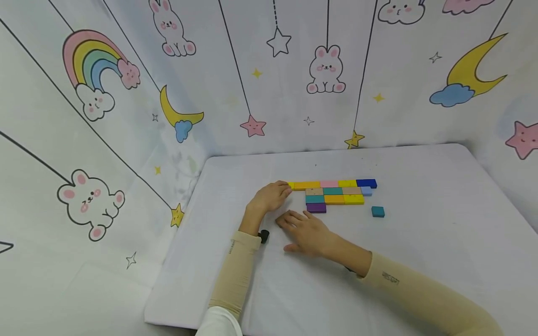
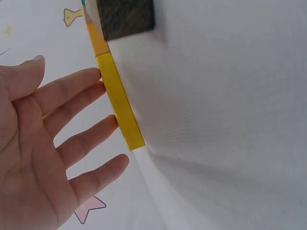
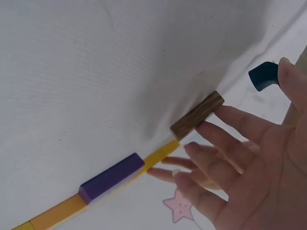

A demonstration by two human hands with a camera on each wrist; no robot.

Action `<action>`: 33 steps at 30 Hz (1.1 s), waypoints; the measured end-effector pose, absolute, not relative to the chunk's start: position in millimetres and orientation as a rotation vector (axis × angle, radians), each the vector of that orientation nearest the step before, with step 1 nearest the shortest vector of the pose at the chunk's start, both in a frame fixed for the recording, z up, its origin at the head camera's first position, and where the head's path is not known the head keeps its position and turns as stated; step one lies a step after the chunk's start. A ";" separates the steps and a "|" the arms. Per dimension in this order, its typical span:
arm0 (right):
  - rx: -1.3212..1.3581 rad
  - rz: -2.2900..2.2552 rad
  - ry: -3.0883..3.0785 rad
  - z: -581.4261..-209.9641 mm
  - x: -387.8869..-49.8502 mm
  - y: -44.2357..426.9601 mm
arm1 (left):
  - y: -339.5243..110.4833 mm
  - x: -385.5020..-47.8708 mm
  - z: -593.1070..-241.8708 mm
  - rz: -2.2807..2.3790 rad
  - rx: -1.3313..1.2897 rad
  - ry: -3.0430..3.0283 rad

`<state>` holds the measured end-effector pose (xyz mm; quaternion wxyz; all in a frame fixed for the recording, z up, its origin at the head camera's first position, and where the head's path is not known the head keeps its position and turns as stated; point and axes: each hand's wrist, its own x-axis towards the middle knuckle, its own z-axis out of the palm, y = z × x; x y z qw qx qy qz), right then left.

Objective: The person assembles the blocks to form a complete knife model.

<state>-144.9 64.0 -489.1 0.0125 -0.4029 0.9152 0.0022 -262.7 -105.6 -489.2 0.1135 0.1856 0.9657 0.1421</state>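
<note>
My left hand point(image 1: 271, 197) lies at the left end of the top row of blocks, its nearly straight fingertips touching a yellow block point(image 2: 120, 100). Lower and to the right, my right hand point(image 1: 306, 233) has its fingers extended. In the right wrist view its fingertips touch a dark brown wood-grain block point(image 3: 197, 115), which stands apart from the rows; in the head view the hand mostly covers this block. An orange block point(image 1: 307, 185) adjoins the yellow one. A purple block point(image 1: 316, 207) sits alone at the bottom of the grouped rows.
Pink point(image 1: 329, 184), dark blue point(image 1: 366, 183), teal point(image 1: 332, 191) and light blue point(image 1: 366, 191) blocks lie in the touching rows. One teal block point(image 1: 378, 212) is separate at the right. White cloth covers the table point(image 1: 420, 261); a cartoon-printed curtain point(image 1: 286, 102) hangs behind.
</note>
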 end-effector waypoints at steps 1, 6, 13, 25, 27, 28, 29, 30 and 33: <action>-1.266 0.013 2.862 -488.6 -143.9 65.4 | -105.4 -263.0 -489.2 0.416 0.547 2.832; -1.265 0.009 2.884 -489.3 -137.2 74.6 | -102.4 -262.3 -489.7 0.402 0.551 2.833; -1.169 0.018 2.872 -492.7 -130.1 88.8 | -99.2 -261.9 -489.4 0.252 0.621 2.821; -1.075 0.018 2.888 -488.1 -117.0 119.0 | -103.2 -259.2 -486.2 0.313 0.575 2.799; -1.072 0.004 2.894 -488.6 -115.9 124.2 | -103.5 -258.9 -485.7 0.310 0.578 2.799; -1.071 0.000 2.897 -488.7 -115.5 126.7 | -103.5 -258.7 -485.5 0.309 0.580 2.800; -1.071 0.000 2.899 -488.7 -115.2 129.1 | -103.6 -258.8 -485.5 0.304 0.583 2.799; -1.071 -0.001 2.901 -488.5 -114.9 131.2 | -103.6 -259.1 -485.7 0.299 0.586 2.800; -1.059 0.013 2.903 -488.1 -114.6 136.9 | -103.5 -259.9 -485.6 0.309 0.594 2.794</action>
